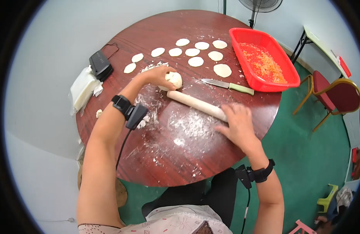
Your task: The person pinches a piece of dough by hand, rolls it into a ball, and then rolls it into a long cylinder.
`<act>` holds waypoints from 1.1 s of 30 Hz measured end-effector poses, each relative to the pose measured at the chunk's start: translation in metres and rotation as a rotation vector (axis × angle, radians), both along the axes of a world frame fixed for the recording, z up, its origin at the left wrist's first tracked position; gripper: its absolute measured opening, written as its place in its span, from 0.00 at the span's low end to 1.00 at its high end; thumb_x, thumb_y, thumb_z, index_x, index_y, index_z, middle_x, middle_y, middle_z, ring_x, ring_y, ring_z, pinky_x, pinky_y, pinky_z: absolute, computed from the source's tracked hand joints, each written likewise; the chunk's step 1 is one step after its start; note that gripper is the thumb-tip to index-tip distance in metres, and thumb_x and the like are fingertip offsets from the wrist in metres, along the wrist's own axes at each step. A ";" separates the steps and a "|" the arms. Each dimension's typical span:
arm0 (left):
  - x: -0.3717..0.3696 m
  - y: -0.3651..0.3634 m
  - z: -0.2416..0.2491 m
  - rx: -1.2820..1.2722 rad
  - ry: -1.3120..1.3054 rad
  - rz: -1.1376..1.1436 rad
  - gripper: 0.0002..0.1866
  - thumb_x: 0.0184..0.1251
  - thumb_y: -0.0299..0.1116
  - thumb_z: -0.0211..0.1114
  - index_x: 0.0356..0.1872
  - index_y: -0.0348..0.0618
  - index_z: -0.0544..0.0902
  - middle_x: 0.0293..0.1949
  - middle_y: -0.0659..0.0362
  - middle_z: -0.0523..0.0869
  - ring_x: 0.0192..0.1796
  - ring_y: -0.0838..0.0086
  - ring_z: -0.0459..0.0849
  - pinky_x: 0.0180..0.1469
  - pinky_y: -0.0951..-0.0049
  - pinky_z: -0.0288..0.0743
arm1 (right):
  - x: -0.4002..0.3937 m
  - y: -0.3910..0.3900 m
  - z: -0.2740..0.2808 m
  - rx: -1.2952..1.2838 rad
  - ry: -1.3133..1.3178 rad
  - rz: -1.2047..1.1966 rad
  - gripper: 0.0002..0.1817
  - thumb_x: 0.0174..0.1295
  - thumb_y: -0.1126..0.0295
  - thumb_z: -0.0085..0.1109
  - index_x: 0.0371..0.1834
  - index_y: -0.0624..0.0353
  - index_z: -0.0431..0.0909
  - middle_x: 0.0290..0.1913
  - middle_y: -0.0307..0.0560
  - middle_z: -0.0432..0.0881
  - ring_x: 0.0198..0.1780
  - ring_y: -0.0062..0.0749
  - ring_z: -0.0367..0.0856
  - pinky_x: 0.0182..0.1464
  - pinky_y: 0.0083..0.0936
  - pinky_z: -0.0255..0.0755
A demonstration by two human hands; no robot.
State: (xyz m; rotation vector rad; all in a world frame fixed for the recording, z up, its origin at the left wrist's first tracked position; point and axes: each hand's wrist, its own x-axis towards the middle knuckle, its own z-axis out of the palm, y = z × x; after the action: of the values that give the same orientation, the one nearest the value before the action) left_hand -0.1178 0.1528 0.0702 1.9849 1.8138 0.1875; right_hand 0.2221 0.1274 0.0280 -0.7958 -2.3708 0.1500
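Observation:
My left hand (160, 76) curls around a pale lump of dough (174, 79) on the floured part of the round table. A whitish, flour-dusted rolling pin (195, 103) lies slantwise just below the dough, its left end close to it. Over the pin's right end is my right hand (238, 123), slightly blurred, fingers on the far side and thumb on the near side. Beyond the dough, several flat round dough wrappers (195, 61) are spread out. A knife with a green handle (241, 88) rests to the right, blade pointing left.
A red plastic basket (248, 74) with shredded orange filling stands at the table's right edge. Loose flour (191, 124) covers the dark red table (164, 173). On the left are a black device (100, 65) and a white plastic-wrapped pack (83, 89). A chair (332, 95) stands at right.

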 end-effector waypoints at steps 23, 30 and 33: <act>0.042 -0.092 -0.010 -0.249 -1.336 1.028 0.23 0.60 0.43 0.64 0.48 0.34 0.75 0.39 0.56 0.84 0.35 0.75 0.83 0.36 0.74 0.77 | 0.016 0.089 -0.003 -0.217 -0.299 -0.123 0.26 0.46 0.66 0.67 0.50 0.59 0.73 0.43 0.48 0.75 0.46 0.43 0.72 0.46 0.37 0.64; 0.137 -0.113 0.014 -0.084 -1.626 0.995 0.26 0.67 0.48 0.54 0.55 0.37 0.70 0.47 0.57 0.80 0.45 0.75 0.79 0.45 0.72 0.75 | -0.059 0.002 0.072 -1.150 0.394 0.018 0.33 0.50 0.58 0.66 0.56 0.65 0.67 0.51 0.56 0.73 0.53 0.40 0.71 0.53 0.34 0.66; 0.157 -0.102 0.028 -0.098 -1.312 0.920 0.29 0.68 0.53 0.50 0.55 0.36 0.70 0.44 0.57 0.80 0.44 0.77 0.77 0.45 0.74 0.72 | -0.078 0.006 0.073 -1.394 0.507 0.013 0.30 0.52 0.58 0.66 0.54 0.64 0.69 0.46 0.53 0.76 0.48 0.33 0.74 0.49 0.28 0.69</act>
State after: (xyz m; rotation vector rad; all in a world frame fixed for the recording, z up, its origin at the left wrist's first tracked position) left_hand 0.0388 0.0505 0.0979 0.4246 1.4834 1.2619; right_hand 0.1436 0.1336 0.1007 -1.0985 -1.5170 1.8655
